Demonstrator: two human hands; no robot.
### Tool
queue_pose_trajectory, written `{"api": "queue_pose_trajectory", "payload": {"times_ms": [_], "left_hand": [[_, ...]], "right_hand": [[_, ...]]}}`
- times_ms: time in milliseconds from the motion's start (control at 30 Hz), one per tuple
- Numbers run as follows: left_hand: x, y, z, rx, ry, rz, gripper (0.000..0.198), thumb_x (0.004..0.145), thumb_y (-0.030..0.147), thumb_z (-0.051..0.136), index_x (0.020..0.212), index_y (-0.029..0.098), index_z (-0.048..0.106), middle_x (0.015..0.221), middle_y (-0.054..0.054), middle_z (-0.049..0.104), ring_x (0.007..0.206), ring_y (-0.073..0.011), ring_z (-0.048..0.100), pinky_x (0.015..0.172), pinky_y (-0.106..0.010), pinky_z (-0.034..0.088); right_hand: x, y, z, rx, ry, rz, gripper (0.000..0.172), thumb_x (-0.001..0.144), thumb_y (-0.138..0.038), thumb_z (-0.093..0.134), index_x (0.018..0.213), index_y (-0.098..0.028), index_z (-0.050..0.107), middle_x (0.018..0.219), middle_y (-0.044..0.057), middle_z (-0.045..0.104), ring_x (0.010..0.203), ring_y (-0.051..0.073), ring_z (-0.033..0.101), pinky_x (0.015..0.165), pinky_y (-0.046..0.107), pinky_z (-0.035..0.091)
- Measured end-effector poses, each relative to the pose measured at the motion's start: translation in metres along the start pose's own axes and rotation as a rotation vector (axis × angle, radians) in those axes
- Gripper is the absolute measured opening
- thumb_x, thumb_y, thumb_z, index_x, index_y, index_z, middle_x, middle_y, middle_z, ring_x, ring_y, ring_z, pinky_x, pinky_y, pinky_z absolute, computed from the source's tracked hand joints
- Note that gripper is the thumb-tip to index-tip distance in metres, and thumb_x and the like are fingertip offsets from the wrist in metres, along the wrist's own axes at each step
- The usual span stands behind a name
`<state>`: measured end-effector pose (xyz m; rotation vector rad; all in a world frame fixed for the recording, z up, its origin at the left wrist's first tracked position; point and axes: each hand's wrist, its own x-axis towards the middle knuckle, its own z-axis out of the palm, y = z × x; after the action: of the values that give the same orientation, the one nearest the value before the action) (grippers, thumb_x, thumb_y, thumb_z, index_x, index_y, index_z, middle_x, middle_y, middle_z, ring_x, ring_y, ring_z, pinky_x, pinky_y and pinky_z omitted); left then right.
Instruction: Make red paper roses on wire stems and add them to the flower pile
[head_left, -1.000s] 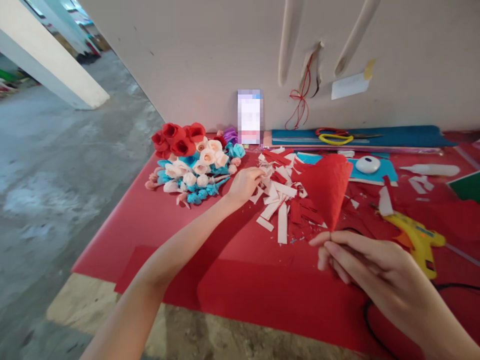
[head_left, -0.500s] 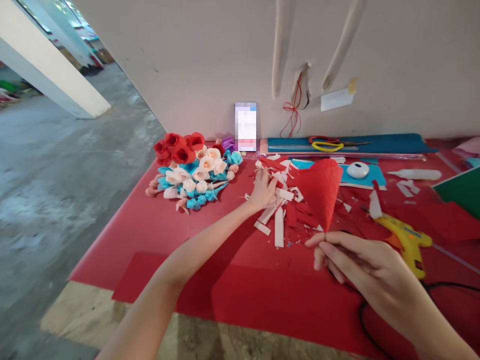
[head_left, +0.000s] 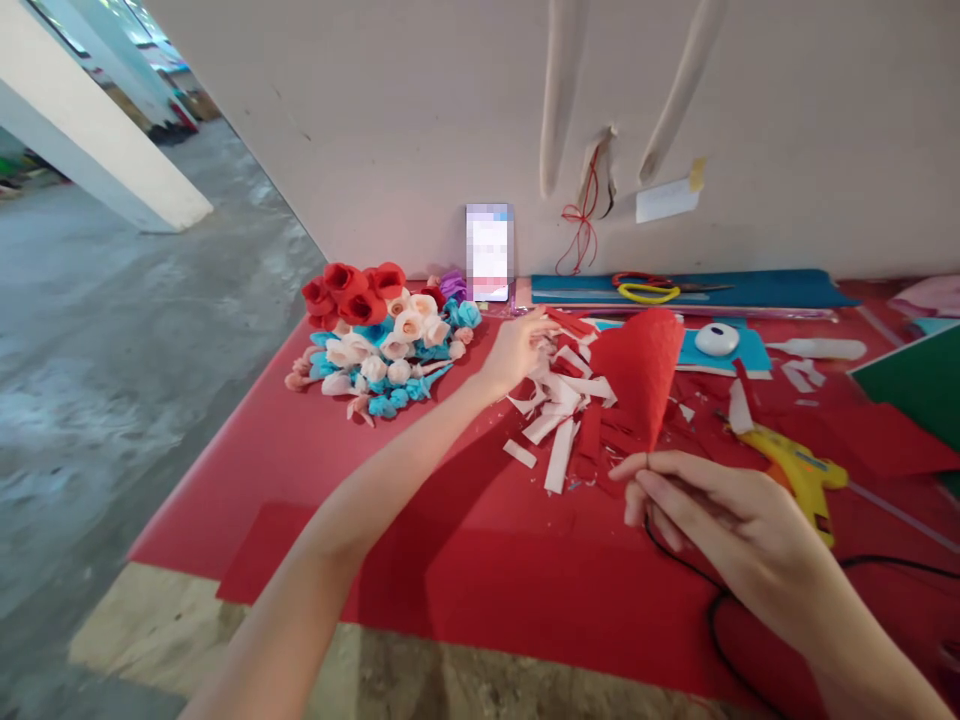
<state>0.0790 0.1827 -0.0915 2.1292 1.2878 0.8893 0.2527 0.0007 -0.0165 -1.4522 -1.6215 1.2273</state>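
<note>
Your left hand (head_left: 514,352) has shifted toward the back edge of the table (head_left: 240,450), reaching into the paper scraps (head_left: 562,392), grip unclear. Your right hand (head_left: 716,515), well apart, pinches the red paper cone (head_left: 643,375) by its narrow end, nearer the front edge; pinch lightly to avoid creasing.

Paper scraps (head_left: 559,405) lie on a red table (head_left: 540,565). In front of them, bare table gives a low way through between the left forearm (head_left: 337,540) and right hand (head_left: 720,520). Left of them, the left hand (head_left: 517,350) fills the gap before the paper flowers (head_left: 397,345). Behind them, a phone (head_left: 490,252) and wall (head_left: 360,120) block reach. Right of them, a raised red paper cone (head_left: 645,370), then a glue gun (head_left: 802,465), obstruct.
</note>
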Motion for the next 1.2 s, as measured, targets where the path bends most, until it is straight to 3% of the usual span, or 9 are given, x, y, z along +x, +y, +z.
{"api": "queue_pose_trajectory", "payload": {"times_ms": [233,367,500,600,700,800,867,1000,1200], "left_hand": [[-0.02,-0.004,-0.034,0.096,0.013,-0.023,0.036,0.081,0.026,0.054,0.047,0.014,0.057,0.046,-0.003,0.055,0.054,-0.0156,0.057,0.06,-0.03,0.045],[-0.037,-0.014,-0.033,0.048,-0.062,0.033,0.016,0.076,0.014,0.054,0.085,0.014,0.068,0.089,-0.008,0.069,0.083,-0.0175,0.064,0.076,-0.03,0.049],[-0.051,-0.012,-0.038,-0.028,-0.136,0.027,0.05,0.071,0.009,0.058,0.121,0.017,0.054,0.13,-0.011,0.054,0.104,-0.0169,0.061,0.078,-0.025,0.052],[-0.061,-0.004,-0.051,-0.016,-0.174,-0.052,0.02,0.081,0.024,0.054,0.091,0.011,0.066,0.08,-0.008,0.07,0.063,-0.0123,0.065,0.057,-0.021,0.051],[-0.072,0.002,-0.069,0.042,-0.173,-0.112,0.042,0.09,0.033,0.041,0.062,0.011,0.063,0.049,-0.002,0.056,0.047,-0.0095,0.056,0.051,-0.02,0.047],[-0.089,-0.002,-0.09,0.059,-0.256,-0.101,0.031,0.084,0.023,0.049,0.113,0.015,0.058,0.095,-0.006,0.066,0.073,-0.0118,0.064,0.062,-0.02,0.05],[-0.105,-0.009,-0.105,0.118,-0.389,-0.031,0.055,0.081,0.02,0.054,0.134,0.023,0.039,0.135,-0.009,0.045,0.107,-0.0172,0.057,0.081,-0.025,0.05],[-0.146,-0.023,-0.133,0.325,-0.684,0.045,0.026,0.091,0.025,0.044,0.113,0.022,0.056,0.118,-0.005,0.056,0.11,-0.0181,0.052,0.097,-0.032,0.041],[-0.197,-0.035,-0.152,0.423,-0.715,-0.002,0.022,0.091,0.026,0.045,0.106,0.025,0.062,0.114,-0.005,0.06,0.103,-0.0189,0.056,0.089,-0.032,0.043]], "right_hand": [[0.004,0.005,-0.004,0.001,-0.039,-0.051,0.029,0.088,-0.04,0.047,0.081,-0.016,0.063,0.062,0.002,0.059,0.045,0.008,0.043,0.042,0.02,0.034],[0.011,0.009,-0.004,0.026,-0.025,-0.075,0.025,0.088,-0.037,0.048,0.085,-0.017,0.063,0.064,0.002,0.061,0.045,0.007,0.044,0.042,0.019,0.036],[0.02,0.013,-0.002,0.041,-0.035,-0.066,0.026,0.087,-0.037,0.049,0.086,-0.016,0.063,0.065,0.002,0.061,0.045,0.006,0.043,0.044,0.018,0.037],[0.022,0.016,0.001,0.032,-0.067,-0.061,0.028,0.088,-0.039,0.048,0.081,-0.015,0.063,0.064,0.002,0.06,0.045,0.006,0.042,0.045,0.019,0.037],[0.022,0.017,0.003,0.021,-0.08,-0.056,0.029,0.088,-0.039,0.048,0.077,-0.015,0.063,0.065,0.002,0.061,0.045,0.006,0.042,0.045,0.019,0.037],[0.021,0.015,0.004,0.032,-0.079,-0.068,0.026,0.087,-0.036,0.049,0.08,-0.016,0.063,0.064,0.001,0.061,0.045,0.006,0.043,0.045,0.018,0.038],[0.02,0.014,0.004,0.039,-0.083,-0.072,0.024,0.087,-0.035,0.049,0.08,-0.016,0.063,0.064,0.001,0.062,0.045,0.006,0.044,0.045,0.018,0.039],[0.019,0.015,0.005,0.035,-0.079,-0.061,0.023,0.087,-0.035,0.049,0.082,-0.017,0.062,0.065,0.001,0.062,0.045,0.006,0.045,0.045,0.017,0.039],[0.019,0.017,0.006,0.014,-0.068,-0.066,0.024,0.086,-0.038,0.05,0.086,-0.017,0.062,0.064,0.001,0.062,0.045,0.007,0.045,0.044,0.017,0.039]]}}
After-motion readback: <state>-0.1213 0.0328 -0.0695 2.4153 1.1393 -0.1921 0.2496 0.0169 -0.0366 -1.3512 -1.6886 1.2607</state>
